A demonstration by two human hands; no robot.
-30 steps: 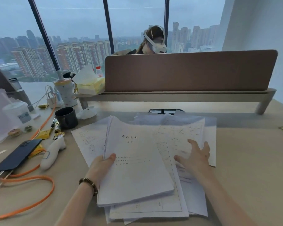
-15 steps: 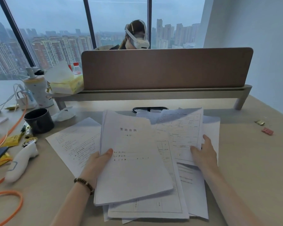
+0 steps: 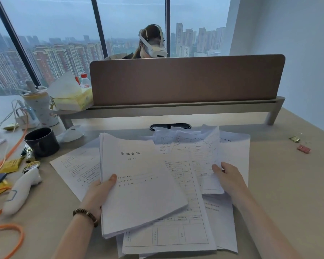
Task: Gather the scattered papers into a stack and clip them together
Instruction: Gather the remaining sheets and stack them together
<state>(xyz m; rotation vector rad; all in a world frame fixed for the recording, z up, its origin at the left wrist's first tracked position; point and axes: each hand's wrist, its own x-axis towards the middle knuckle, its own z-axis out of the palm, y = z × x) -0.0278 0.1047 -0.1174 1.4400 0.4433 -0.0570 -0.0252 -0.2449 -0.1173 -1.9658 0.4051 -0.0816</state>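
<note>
Left hand (image 3: 97, 195): grip pinches a thick sheaf of papers (image 3: 138, 186) at its left edge, thumb on the cover page, fingers hidden beneath. Sheaf is tilted, its near corner overlapping the sheets below. A beaded bracelet (image 3: 85, 215) sits on this wrist.

Right hand (image 3: 230, 180): grip pinches a printed form sheet (image 3: 200, 157) near its lower right edge, thumb on top, remaining fingers behind the paper. That sheet stands partly lifted and curled, its far end raised off the pile.

Loose sheets (image 3: 178, 234) lie fanned and overlapping on the tabletop (image 3: 281, 184) under both held items; one page (image 3: 77, 169) extends left of the sheaf, another (image 3: 236, 146) right of the lifted sheet. Edges not aligned.

Two small binder clips, one gold (image 3: 295, 138) and one red (image 3: 304, 148), lie on the tabletop well apart from the pile, far right.

Left of the papers: dark mug (image 3: 42, 142), white handheld controller (image 3: 20, 191), orange cable (image 3: 11, 232), crumpled tissue (image 3: 70, 134), patterned bottle (image 3: 41, 109) and yellow tissue pack (image 3: 73, 100). A brown divider panel (image 3: 185, 79) stands across the far edge; behind it sits a person wearing a white headset (image 3: 153, 43), before windows showing city towers.
</note>
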